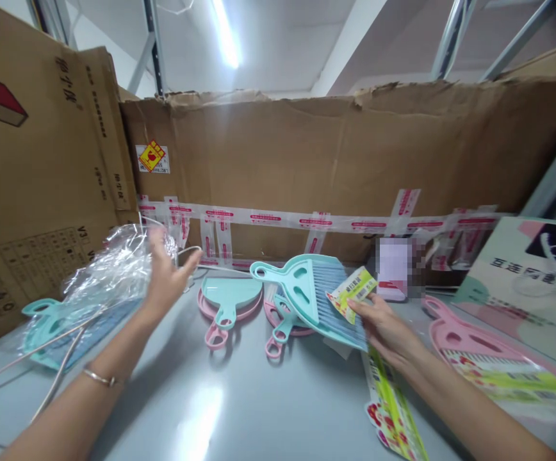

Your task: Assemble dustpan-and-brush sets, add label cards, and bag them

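Observation:
My right hand [384, 328] is closed on the bristle end of a turquoise hand broom [302, 288] with grey-blue bristles. A yellow, white and green label card [352, 293] lies against the bristles under my fingers. The broom's handle points left, above the table. My left hand [170, 272] is raised with its fingers apart, holding nothing. Beside and behind it is crumpled clear plastic wrap [119, 262]. Under that wrap, another turquoise broom [50, 333] lies at the left.
Turquoise and pink dustpans [232, 293] are stacked mid-table, with a second stack [282, 320] partly hidden by the broom. Printed cards [393, 410] and a packaged pink broom [480, 339] lie right. Cables [64, 349] cross the left; a cardboard box [278, 153] stands behind.

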Demonstrator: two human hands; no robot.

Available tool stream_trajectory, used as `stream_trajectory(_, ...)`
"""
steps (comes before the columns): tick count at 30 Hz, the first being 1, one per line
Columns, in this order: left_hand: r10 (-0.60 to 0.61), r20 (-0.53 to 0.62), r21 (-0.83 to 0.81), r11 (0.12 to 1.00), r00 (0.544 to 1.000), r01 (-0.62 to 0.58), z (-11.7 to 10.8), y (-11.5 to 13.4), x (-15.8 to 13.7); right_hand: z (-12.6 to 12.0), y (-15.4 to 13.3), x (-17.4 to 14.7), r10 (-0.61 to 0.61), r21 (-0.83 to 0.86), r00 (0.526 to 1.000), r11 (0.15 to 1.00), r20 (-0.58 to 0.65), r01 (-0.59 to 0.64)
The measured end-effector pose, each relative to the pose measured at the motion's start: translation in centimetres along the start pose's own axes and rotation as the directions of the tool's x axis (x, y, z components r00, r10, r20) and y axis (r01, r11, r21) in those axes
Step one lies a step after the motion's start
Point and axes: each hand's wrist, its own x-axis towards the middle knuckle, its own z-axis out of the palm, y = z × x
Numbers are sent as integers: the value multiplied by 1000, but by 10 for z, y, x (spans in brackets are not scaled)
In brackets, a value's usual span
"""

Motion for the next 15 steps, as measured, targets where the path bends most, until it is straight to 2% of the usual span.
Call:
stream_trajectory(1,-122,216,-106,983,969,148,15,10,-11,4,0,-4,14,13,1000,1000,12,-14)
stream_trajectory(2,-192,470,-212,923,861,322,28,18,-21,7,1,-8,31,20,999,999,36,-32)
stream_trajectory(3,-192,632,-304,830,751,468,39,26,-30,11,1,-13,51,19,996,998,71,-53)
stream_trajectory(4,-145,733,-375,729,664,573,47,32,-39,15,3,-17,71,12,991,997,114,-72)
stream_trajectory(5,-96,780,-433,631,618,644,52,37,-46,18,4,-21,90,0,983,996,161,-91)
stream_trajectory(6,-57,796,-475,557,602,681,55,40,-52,21,5,-24,107,-18,973,994,204,-106)
stream_trajectory(8,-28,786,-530,485,618,696,56,44,-60,22,7,-26,138,-66,952,990,273,-124)
stream_trajectory(10,-36,754,-563,479,656,674,54,44,-61,18,5,-23,170,-133,934,982,316,-134)
stream_trajectory(11,-52,731,-579,481,681,659,52,44,-61,14,3,-20,183,-174,937,975,298,-136)
stream_trajectory(13,-95,680,-604,491,727,628,50,42,-58,4,-3,-12,144,-267,982,958,126,-106)
stream_trajectory(14,-116,651,-610,509,750,608,49,41,-56,0,-6,-8,55,-336,998,940,-11,-56)
stream_trajectory(15,-132,619,-611,539,775,580,48,40,-55,-3,-9,-5,-97,-429,987,903,-132,31)
